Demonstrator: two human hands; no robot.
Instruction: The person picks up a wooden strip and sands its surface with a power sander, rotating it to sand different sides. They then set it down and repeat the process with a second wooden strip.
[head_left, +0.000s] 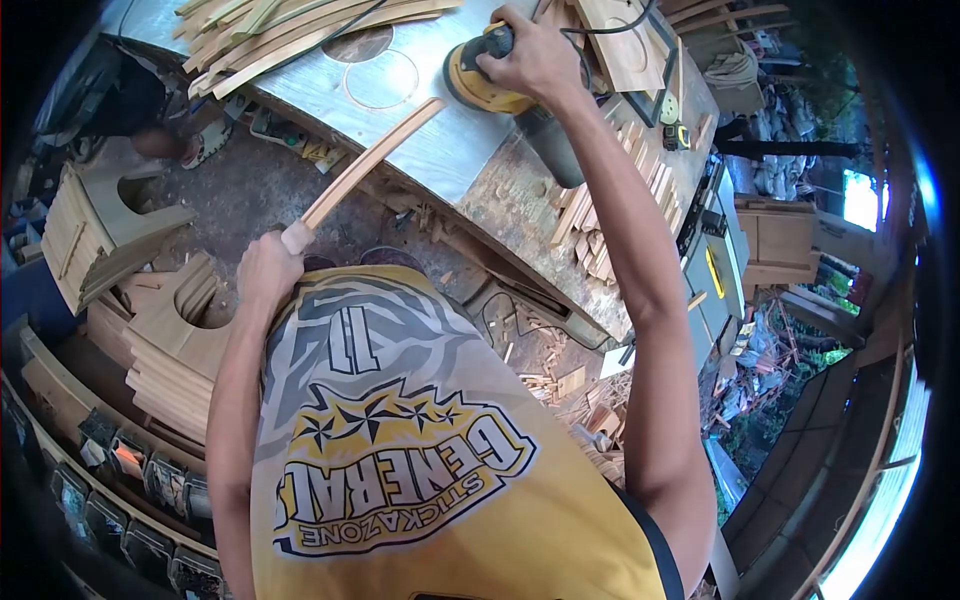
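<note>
My right hand (535, 58) grips the top of a yellow and black orbital sander (480, 78) that rests on the metal-covered workbench (450, 150). Its pad sits at the far end of a thin curved wooden strip (372, 160). My left hand (268, 270) is closed around the near end of that strip, out past the bench's edge. The strip runs diagonally from my left hand up to the sander. A black cord leads away from the sander across the bench.
A pile of similar wooden strips (290, 30) lies at the bench's far left. Cut wooden pieces with round notches (165, 320) are stacked on the floor at left. Small wood blocks (590, 230) and scraps lie by the bench's right side. A framed wooden panel (625, 45) sits beyond the sander.
</note>
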